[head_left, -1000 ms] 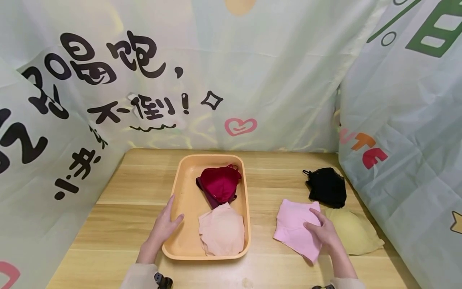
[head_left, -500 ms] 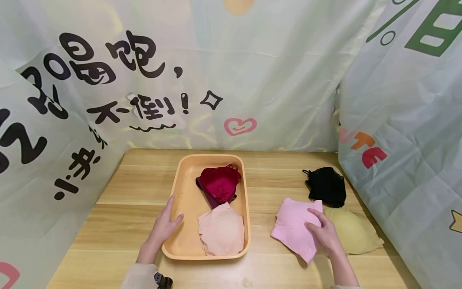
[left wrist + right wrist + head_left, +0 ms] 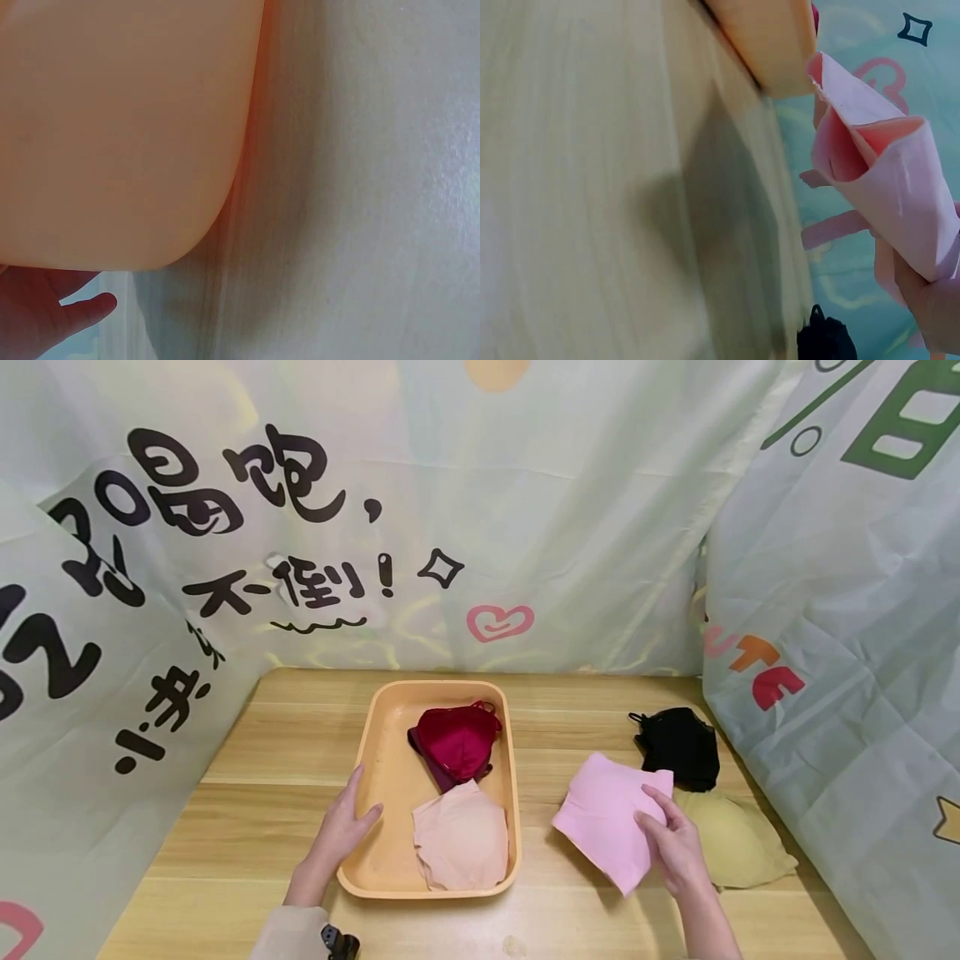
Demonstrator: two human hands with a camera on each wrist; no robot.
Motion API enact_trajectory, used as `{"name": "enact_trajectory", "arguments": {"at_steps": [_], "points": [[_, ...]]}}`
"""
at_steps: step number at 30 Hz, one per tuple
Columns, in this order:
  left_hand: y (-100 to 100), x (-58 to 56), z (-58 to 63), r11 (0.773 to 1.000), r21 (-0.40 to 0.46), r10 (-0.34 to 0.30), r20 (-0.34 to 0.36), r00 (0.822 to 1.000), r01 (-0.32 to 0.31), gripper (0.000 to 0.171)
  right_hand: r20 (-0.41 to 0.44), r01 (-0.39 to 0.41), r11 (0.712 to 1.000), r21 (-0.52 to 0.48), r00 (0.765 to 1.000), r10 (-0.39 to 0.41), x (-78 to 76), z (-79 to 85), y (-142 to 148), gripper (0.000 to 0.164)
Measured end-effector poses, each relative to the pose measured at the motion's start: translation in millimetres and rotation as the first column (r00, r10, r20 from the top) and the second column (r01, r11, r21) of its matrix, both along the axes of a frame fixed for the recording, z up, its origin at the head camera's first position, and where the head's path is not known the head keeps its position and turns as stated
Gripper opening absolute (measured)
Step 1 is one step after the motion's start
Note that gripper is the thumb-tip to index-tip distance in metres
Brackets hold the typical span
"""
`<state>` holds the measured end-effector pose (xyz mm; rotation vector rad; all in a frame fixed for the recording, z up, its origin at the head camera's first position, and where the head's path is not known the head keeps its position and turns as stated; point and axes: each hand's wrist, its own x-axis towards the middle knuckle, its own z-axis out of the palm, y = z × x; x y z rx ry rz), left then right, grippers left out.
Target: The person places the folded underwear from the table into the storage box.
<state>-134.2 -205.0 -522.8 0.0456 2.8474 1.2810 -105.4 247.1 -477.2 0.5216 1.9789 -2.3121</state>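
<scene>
My right hand (image 3: 677,843) pinches a folded pink bra (image 3: 603,814) between thumb and fingers, right of the tray. In the right wrist view the pink bra (image 3: 900,180) hangs above the table, its fold gaping and a shadow beneath it. My left hand (image 3: 339,832) rests at the left rim of the orange plastic tray (image 3: 386,760), fingers extended along the edge and thumb reaching over it. Inside the tray lie a dark red bra (image 3: 457,743), with darker cloth under it, and a folded peach bra (image 3: 461,839) nearer me.
A black bra (image 3: 681,750) lies at the right of the wooden table (image 3: 300,735), with a folded yellow bra (image 3: 738,843) just in front of it, partly behind my right hand. Printed cloth curtains (image 3: 585,552) enclose the table at the back and both sides.
My right hand has lifted the pink bra off the table and shifted it slightly left, tilting it. The left hand and the tray have stayed in place.
</scene>
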Motion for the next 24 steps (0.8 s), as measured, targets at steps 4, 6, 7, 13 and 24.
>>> {"name": "enact_trajectory", "arguments": {"at_steps": [4, 6, 7, 13, 24], "points": [[0, 0.1, 0.0, 1.0, 0.007, 0.0, -0.004, 1.0, 0.0, 0.075, -0.054, 0.011, 0.998, -0.067, 0.998, -0.014, 0.1, 3.9, -3, 0.036], [1, -0.1, -0.2, 1.0, 0.007, -0.001, -0.01, 1.0, 0.001, 0.075, -0.083, 0.022, 0.996, -0.088, 0.996, -0.029, 0.1, 6.2, -5, 0.037], [1, -0.2, -0.3, 1.0, 0.008, -0.003, -0.013, 1.0, 0.003, 0.075, -0.094, 0.029, 0.995, -0.096, 0.995, -0.038, 0.1, 7.3, -6, 0.037], [0, -0.5, -0.8, 1.0, 0.003, -0.01, -0.03, 1.0, 0.01, 0.074, -0.102, 0.041, 0.993, -0.108, 0.993, -0.052, 0.5, 12.5, -9, 0.034], [0, -0.9, -2.8, 1.0, 0.002, -0.017, -0.036, 0.999, 0.017, 0.074, -0.175, 0.014, 0.981, -0.192, 0.983, -0.048, -2.7, 19.5, -24, 0.029]]}}
